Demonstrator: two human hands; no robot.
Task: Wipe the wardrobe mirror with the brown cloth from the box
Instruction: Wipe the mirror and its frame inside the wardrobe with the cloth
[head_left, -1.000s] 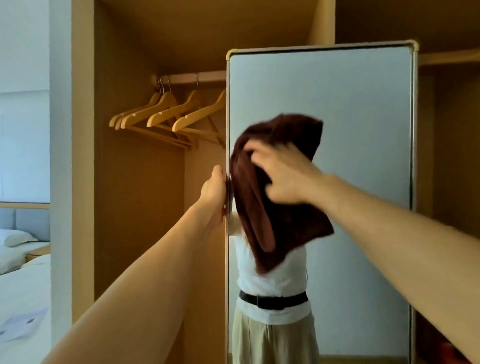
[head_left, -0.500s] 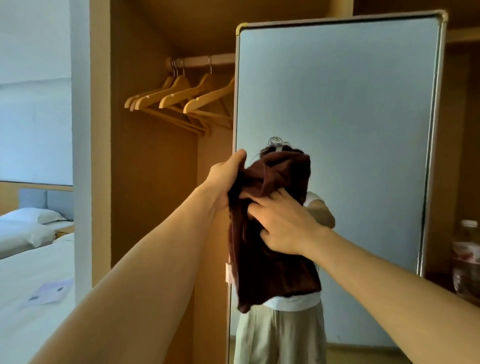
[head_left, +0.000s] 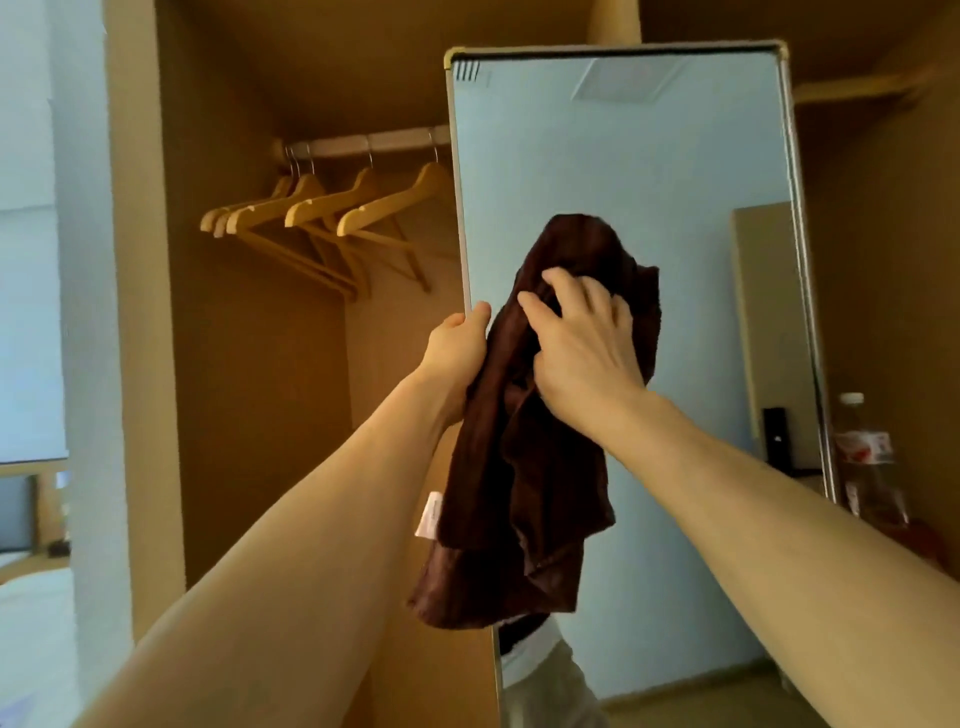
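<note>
Pressing the brown cloth (head_left: 519, 467) against the mirror (head_left: 649, 171) mid-frame with the right hand (head_left: 587, 353), fingers (head_left: 558, 280) kinda curled into it. Clamping the left hand (head_left: 457, 348) round the mirror's left edge, right beside.

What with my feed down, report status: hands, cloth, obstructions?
Left hand grips mirror edge. Right hand holds brown cloth against it. Nothing blocking.

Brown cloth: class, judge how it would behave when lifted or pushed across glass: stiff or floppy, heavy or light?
Probably floppy: the cloth hangs in loose folds below the right hand. Likely light: curled fingers alone hold it against the mirror. Pushed, it may bunch rather than slide flat, as it is crumpled.
</note>
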